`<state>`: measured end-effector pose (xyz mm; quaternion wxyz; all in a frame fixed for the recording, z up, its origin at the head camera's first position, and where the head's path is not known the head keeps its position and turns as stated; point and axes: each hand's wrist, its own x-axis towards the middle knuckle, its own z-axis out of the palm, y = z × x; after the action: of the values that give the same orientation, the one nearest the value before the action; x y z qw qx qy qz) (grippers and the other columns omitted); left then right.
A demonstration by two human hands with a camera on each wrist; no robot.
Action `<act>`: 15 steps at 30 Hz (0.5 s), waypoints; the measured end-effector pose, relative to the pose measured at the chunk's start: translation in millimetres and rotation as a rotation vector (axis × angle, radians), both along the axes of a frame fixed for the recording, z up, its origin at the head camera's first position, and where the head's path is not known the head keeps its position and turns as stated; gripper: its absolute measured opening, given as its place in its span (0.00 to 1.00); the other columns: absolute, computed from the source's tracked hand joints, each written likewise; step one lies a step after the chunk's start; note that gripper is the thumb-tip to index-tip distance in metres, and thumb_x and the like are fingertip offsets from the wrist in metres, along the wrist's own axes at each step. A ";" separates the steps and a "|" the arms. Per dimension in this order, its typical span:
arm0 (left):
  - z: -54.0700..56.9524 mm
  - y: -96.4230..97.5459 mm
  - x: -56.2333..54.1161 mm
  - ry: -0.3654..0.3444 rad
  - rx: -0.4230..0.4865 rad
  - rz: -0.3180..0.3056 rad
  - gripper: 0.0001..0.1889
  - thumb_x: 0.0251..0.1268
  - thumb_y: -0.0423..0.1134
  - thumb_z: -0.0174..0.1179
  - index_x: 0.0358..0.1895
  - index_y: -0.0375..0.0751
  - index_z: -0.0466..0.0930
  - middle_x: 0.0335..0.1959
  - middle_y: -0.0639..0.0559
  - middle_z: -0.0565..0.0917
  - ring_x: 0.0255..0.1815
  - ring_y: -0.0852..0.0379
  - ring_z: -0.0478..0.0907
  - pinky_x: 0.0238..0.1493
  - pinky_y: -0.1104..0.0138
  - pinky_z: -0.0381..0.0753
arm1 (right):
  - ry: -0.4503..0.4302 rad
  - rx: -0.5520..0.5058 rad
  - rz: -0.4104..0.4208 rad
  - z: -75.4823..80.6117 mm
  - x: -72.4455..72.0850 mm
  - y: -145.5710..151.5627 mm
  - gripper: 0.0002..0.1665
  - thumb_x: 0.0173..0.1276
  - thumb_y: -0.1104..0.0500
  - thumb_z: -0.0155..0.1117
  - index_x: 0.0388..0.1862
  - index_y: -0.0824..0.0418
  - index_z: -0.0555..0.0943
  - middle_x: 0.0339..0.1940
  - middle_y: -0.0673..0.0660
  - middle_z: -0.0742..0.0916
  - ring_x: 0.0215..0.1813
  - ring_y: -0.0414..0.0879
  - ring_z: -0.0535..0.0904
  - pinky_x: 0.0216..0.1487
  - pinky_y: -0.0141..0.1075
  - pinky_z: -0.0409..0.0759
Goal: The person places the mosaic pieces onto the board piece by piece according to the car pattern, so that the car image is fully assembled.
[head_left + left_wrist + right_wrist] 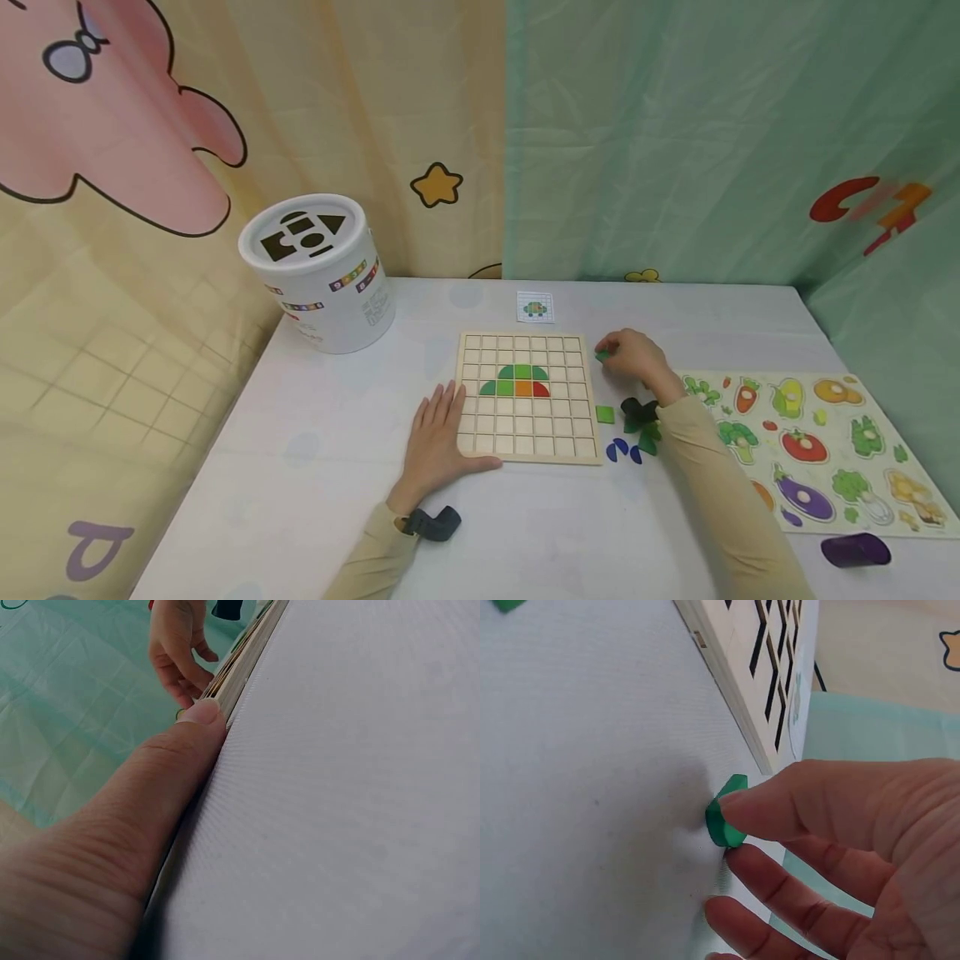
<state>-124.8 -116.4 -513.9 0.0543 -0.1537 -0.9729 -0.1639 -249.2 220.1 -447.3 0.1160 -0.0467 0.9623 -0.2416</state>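
A wooden grid board (528, 429) lies on the table, with green, orange and red pieces forming two rows near its middle. Along its left side rest the straight fingers of my left hand (437, 450), thumb spread against the near edge; the left wrist view shows that thumb (161, 765) up close on the board's rim. Just beyond the board's right edge, my right hand (633, 357) pinches a small green piece with a curved side (727, 817) between thumb and fingers, low over the tabletop. A small picture card (535, 307) with a matching-coloured figure lies behind the board.
Beside the board's right edge are a green square (605, 414), several blue pieces (612, 452) and green pieces (648, 439), partly under the right wrist strap. A vegetable puzzle board (817, 417) lies at right, a purple object (855, 550) before it. A white bucket (337, 308) stands back left.
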 end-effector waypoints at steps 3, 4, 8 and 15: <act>0.4 0.3 0.1 -0.001 0.003 -0.001 0.65 0.37 0.79 0.59 0.75 0.37 0.48 0.75 0.41 0.50 0.75 0.46 0.40 0.72 0.53 0.38 | 0.011 -0.003 -0.021 1.5 3.2 0.1 0.16 0.59 0.61 0.63 0.47 0.65 0.82 0.43 0.64 0.82 0.42 0.56 0.76 0.41 0.48 0.75; 0.4 0.4 0.1 -0.002 0.003 -0.001 0.65 0.37 0.79 0.59 0.75 0.37 0.48 0.75 0.41 0.50 0.75 0.46 0.40 0.72 0.54 0.38 | 0.021 -0.002 -0.031 1.8 4.6 -0.3 0.15 0.61 0.59 0.64 0.46 0.65 0.82 0.41 0.63 0.82 0.40 0.55 0.76 0.39 0.47 0.75; 0.7 0.4 0.4 -0.007 0.003 -0.001 0.65 0.37 0.78 0.59 0.75 0.37 0.48 0.75 0.41 0.49 0.75 0.46 0.40 0.72 0.53 0.38 | 0.065 0.013 -0.086 1.1 7.8 -1.8 0.17 0.63 0.52 0.66 0.40 0.66 0.82 0.33 0.59 0.82 0.32 0.52 0.75 0.30 0.42 0.72; 1.7 0.0 0.9 -0.003 0.008 -0.002 0.65 0.37 0.78 0.60 0.75 0.37 0.48 0.75 0.41 0.50 0.75 0.46 0.41 0.72 0.53 0.39 | 0.097 0.056 -0.139 -1.8 8.2 -5.4 0.17 0.62 0.50 0.66 0.36 0.65 0.82 0.29 0.58 0.82 0.30 0.51 0.76 0.28 0.41 0.72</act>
<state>-123.9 -116.4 -512.2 0.0535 -0.1541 -0.9722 -0.1679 -241.0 214.7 -449.1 0.0537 0.0117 0.9741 -0.2195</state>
